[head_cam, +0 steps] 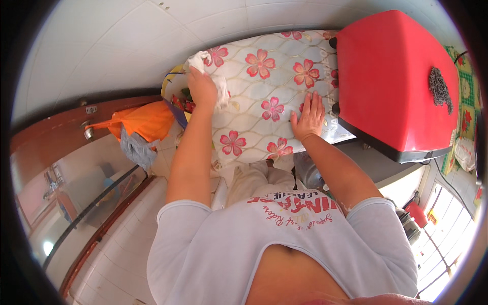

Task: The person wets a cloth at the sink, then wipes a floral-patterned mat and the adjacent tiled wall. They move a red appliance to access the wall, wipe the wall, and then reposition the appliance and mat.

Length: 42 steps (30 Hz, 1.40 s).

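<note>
My left hand (203,90) grips a crumpled white cloth (219,89) near the left edge of a table covered by a flower-patterned tablecloth (248,110). Part of the cloth sticks out beyond my fingers towards the wall. My right hand (309,116) lies palm down on the tablecloth, its fingers slightly spread and pointing away from me. It holds nothing. Just right of it stands a large red appliance (377,84) with a black base, its feet close to my fingers. A dark scouring pad (440,91) rests on the red top.
Left of the table is an open bag (179,101) with packets inside. Orange (146,120) and grey plastic bags (135,146) hang from a knob on the brown-framed door (57,127). A tiled wall (213,23) runs behind the table. A clear plastic container (308,171) stands below its front edge.
</note>
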{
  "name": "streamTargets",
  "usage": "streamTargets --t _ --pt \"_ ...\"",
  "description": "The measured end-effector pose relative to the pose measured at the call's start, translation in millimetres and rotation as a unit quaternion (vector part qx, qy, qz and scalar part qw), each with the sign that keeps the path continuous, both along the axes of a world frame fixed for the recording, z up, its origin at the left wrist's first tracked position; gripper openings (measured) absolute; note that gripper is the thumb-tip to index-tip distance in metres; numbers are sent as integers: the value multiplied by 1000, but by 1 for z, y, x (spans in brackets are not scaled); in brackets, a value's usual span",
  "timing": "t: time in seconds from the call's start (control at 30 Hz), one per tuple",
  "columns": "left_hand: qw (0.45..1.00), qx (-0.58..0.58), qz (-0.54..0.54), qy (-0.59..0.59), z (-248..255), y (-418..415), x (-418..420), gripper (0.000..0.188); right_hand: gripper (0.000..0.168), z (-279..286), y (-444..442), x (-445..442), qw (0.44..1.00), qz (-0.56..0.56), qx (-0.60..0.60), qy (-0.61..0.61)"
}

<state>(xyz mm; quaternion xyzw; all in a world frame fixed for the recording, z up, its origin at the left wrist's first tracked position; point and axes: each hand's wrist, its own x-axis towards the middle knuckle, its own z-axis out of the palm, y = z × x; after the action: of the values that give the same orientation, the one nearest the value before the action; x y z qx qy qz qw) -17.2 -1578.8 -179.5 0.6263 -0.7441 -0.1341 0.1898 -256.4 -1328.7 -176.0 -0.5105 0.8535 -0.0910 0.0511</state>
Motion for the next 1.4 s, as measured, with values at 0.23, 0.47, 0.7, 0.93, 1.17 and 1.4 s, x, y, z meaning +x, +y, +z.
streamTargets --t 0.23,0.47,0.7,0.93,1.17,1.4 --pt "995 89 -28 -16 19 186 48 67 83 -2 3 2 1000 -8 11 13" --pt "966 95 -98 -221 34 245 41 75 80 -3 5 3 1000 -12 -19 4" --pt "947 54 -288 -133 29 212 -40 76 77 -9 7 4 1000 -10 -28 9" --pt "957 -12 -278 -81 5 151 -84 69 76 -13 9 -1 1000 -12 -15 -7" --pt "959 -54 -230 -159 8 55 -42 65 76 -6 8 -1 1000 -10 3 -11" --pt "944 52 -305 -115 27 182 -4 72 76 -6 7 -2 999 -20 12 -24"
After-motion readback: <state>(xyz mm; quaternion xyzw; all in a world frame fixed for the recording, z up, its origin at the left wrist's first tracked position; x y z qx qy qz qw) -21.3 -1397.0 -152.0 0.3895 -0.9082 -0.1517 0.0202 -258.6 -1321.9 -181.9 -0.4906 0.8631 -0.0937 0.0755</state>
